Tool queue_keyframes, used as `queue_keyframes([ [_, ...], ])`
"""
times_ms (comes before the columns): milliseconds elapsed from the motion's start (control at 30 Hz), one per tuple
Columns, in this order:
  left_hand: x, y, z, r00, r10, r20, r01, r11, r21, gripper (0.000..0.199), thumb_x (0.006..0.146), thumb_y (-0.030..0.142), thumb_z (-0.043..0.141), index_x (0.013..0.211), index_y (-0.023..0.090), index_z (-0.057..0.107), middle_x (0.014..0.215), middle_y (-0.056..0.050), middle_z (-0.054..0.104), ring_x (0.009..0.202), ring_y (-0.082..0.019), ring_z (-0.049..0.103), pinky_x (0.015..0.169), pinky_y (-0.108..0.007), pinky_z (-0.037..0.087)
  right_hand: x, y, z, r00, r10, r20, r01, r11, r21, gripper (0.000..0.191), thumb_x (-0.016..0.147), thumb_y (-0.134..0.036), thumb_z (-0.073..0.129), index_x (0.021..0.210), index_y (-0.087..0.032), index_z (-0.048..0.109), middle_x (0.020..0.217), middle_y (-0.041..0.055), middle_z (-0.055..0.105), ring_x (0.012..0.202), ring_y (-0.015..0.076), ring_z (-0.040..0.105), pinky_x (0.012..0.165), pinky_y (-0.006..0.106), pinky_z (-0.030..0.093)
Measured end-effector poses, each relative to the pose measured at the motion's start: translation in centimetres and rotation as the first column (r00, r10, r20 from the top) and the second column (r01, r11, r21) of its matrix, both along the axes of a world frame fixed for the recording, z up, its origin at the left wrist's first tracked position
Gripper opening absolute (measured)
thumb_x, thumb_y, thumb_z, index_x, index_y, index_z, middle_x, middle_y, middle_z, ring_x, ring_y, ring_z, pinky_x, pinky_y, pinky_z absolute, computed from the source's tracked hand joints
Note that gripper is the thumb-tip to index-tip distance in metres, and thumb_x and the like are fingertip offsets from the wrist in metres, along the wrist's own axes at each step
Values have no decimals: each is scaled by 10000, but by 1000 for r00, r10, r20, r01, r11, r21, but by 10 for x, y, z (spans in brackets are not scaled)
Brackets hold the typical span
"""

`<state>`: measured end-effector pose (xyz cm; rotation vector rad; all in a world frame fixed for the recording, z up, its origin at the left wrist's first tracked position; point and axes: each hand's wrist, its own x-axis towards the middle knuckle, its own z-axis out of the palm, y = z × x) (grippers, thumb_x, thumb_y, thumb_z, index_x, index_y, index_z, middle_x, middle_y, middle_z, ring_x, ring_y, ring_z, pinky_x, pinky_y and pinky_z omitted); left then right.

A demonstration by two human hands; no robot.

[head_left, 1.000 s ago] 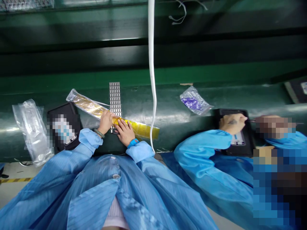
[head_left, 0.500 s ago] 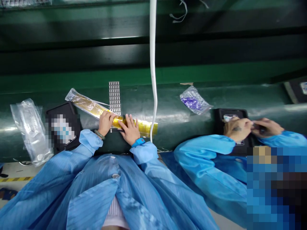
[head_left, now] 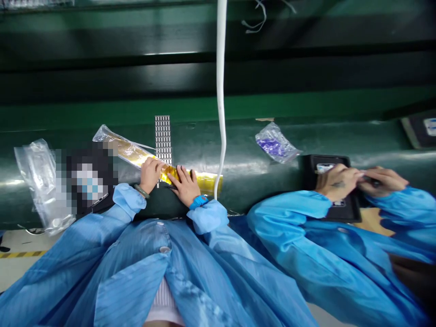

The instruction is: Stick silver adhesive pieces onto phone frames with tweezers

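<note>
A long strip of amber film [head_left: 208, 182] lies slantwise before me, its left part inside a clear plastic bag [head_left: 124, 147]. My left hand [head_left: 150, 175] has its fingers bent and closed on the bag near the end where the bare film shows. Just right of it, my right hand [head_left: 186, 185] rests flat on the amber film with fingers spread. Behind my hands a sheet of small grey-and-black labels [head_left: 163, 136] stands out from under the film, which covers its lower part.
At left lie clear plastic bags [head_left: 46, 186] and a black tray [head_left: 102, 181], partly blurred out. A white cable [head_left: 220, 91] hangs down right of my hands. Beyond it is a bag with purple contents [head_left: 276, 144]. At right a co-worker's hands [head_left: 337, 184] work over another black tray [head_left: 352, 211].
My right hand has shifted slightly to the right along the film. My left hand stays put. The co-worker's hands have moved a little.
</note>
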<state>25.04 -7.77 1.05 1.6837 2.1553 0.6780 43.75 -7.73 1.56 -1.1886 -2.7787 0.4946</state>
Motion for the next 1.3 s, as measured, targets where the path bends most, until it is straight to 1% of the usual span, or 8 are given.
queue_keyframes([
  [233,4,-1,1,1000,18,-2,-18,1000,3,205,892,327,526,862,142,608,914,-35,611,893,-160,571,835,-370,456,-18,0,0,1000,12,-1,-12,1000,4,639,802,-366,659,1379,-300,393,1484,140,270,1326,319,300,1080,562,159],
  [433,4,-2,6,1000,22,7,-22,1000,14,173,876,302,545,814,175,644,878,-44,620,879,-182,572,823,-345,431,3,1,9,1000,1,-22,0,1000,30,628,819,-469,605,1386,-336,370,1510,111,209,1386,329,141,1074,604,105],
  [633,6,0,5,999,36,5,-36,999,21,159,867,297,555,804,197,661,862,-51,619,867,-204,567,802,-339,412,2,-5,-1,1000,-4,29,4,1000,-28,557,853,-396,589,1371,-337,394,1499,126,236,1376,323,190,1065,604,133],
  [800,5,-1,8,1000,19,4,-19,999,28,167,872,306,549,806,201,661,879,-51,618,876,-199,563,807,-331,408,-2,6,23,999,-42,-15,41,999,-20,565,854,-396,587,1375,-287,400,1507,132,208,1385,322,155,1080,583,142],
  [967,4,-5,12,1000,15,14,-16,999,51,177,880,312,536,802,203,650,870,-48,610,865,-193,561,792,-324,416,5,26,45,971,-233,-48,220,958,-182,400,939,-323,427,1326,-229,468,1472,114,286,1235,248,446,942,384,449],
  [1033,4,-7,11,1000,19,21,-21,998,66,182,888,309,522,811,199,644,884,-50,604,873,-189,560,799,-323,419,2,35,46,965,-261,-4,252,935,-248,419,938,-376,418,1326,-224,467,1422,103,368,1195,240,482,891,344,481],
  [1167,4,-10,10,999,22,30,-25,996,89,184,894,309,513,820,193,636,894,-54,593,890,-187,558,816,-327,421,-10,56,41,983,-170,61,181,925,-333,545,856,-533,517,1303,-222,500,1230,84,566,1105,247,550,913,330,451],
  [1300,4,-11,9,999,19,32,-22,995,102,173,895,297,512,823,194,631,888,-51,594,880,-184,557,810,-324,422,-16,71,35,987,-60,147,121,882,-455,466,781,-514,627,1171,-260,605,1071,35,661,963,230,623,797,300,480],
])
